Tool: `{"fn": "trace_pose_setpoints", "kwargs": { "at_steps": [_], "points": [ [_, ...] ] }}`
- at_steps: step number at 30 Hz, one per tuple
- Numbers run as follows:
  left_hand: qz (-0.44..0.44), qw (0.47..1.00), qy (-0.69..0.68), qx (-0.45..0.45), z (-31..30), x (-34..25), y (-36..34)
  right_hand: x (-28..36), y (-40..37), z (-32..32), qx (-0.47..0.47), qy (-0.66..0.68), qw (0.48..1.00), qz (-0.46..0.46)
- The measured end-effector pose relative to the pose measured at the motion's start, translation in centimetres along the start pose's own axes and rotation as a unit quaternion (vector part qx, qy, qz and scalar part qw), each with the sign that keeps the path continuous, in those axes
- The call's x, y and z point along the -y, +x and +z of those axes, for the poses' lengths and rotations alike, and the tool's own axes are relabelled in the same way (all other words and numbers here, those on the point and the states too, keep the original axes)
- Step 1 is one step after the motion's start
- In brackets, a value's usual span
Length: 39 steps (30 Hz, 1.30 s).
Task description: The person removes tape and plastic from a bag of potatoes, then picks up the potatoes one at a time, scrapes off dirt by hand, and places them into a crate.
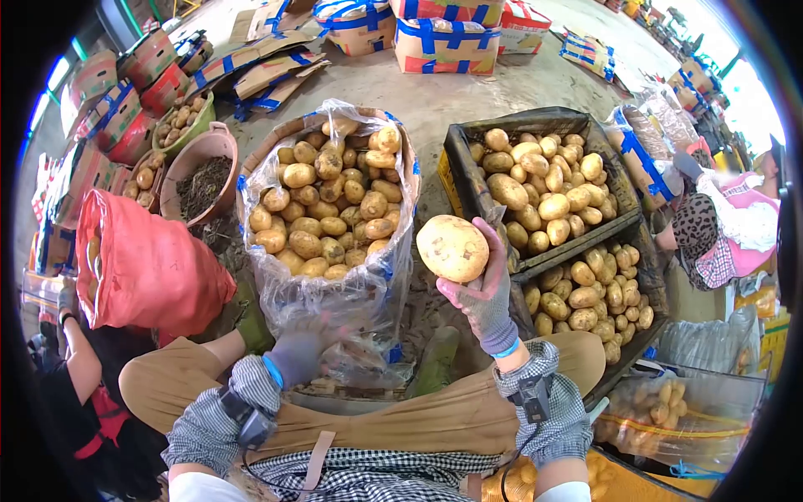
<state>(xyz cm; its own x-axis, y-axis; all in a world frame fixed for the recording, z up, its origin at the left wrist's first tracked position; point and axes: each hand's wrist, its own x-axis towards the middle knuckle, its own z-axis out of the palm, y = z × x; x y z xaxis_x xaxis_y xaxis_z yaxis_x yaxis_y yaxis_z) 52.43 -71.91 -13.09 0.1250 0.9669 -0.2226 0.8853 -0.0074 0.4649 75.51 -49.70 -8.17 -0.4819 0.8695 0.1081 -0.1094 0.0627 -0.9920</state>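
Note:
My right hand (489,293), in a gloved grip, holds up one large potato (452,248) between the carton and the crates. Blurred by motion, my left hand (303,350) is low at the near side of a round-looking carton (405,159), by its clear plastic liner (293,280); its fingers are too smeared to read. Inside the liner lies a heap of potatoes (330,201). To the right, a dark upper crate (468,167) and a lower crate (648,335) both hold many potatoes.
A red sack (150,259) and a tub of dark soil (226,155) stand left. Taped cartons (447,46) and flattened cardboard (268,71) lie behind. Bagged potatoes (661,406) are at lower right. One person (723,217) is at right; another person's arm (79,356) shows at left.

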Motion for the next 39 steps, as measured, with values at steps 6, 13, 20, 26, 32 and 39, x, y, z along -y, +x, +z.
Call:
{"fn": "trace_pose_setpoints", "kwargs": {
  "at_steps": [6,13,20,26,32,39],
  "points": [
    [-0.183,0.97,0.021,0.157,-1.6,-2.4,0.9,-1.2,0.4,-0.3,-0.057,0.229,0.97,0.054],
    [-0.059,0.987,0.094,0.112,3.0,1.4,-3.0,-2.0,9.0,-11.5,-0.065,0.564,0.823,0.022],
    [-0.188,0.968,-0.025,0.165,-4.9,-0.5,1.5,1.2,5.3,-3.6,-0.111,0.144,0.975,0.127],
    [-0.116,0.968,0.159,-0.154,-8.2,7.8,8.7,1.1,4.4,-1.9,-0.071,0.092,0.984,0.133],
    [-0.205,0.948,0.218,0.111,-5.7,12.6,14.9,-0.6,4.9,-2.0,-0.073,0.071,0.98,0.174],
    [-0.168,0.954,-0.242,-0.056,-8.5,10.3,11.7,-1.3,3.4,0.3,0.007,0.067,0.976,0.205]
  ]
}}
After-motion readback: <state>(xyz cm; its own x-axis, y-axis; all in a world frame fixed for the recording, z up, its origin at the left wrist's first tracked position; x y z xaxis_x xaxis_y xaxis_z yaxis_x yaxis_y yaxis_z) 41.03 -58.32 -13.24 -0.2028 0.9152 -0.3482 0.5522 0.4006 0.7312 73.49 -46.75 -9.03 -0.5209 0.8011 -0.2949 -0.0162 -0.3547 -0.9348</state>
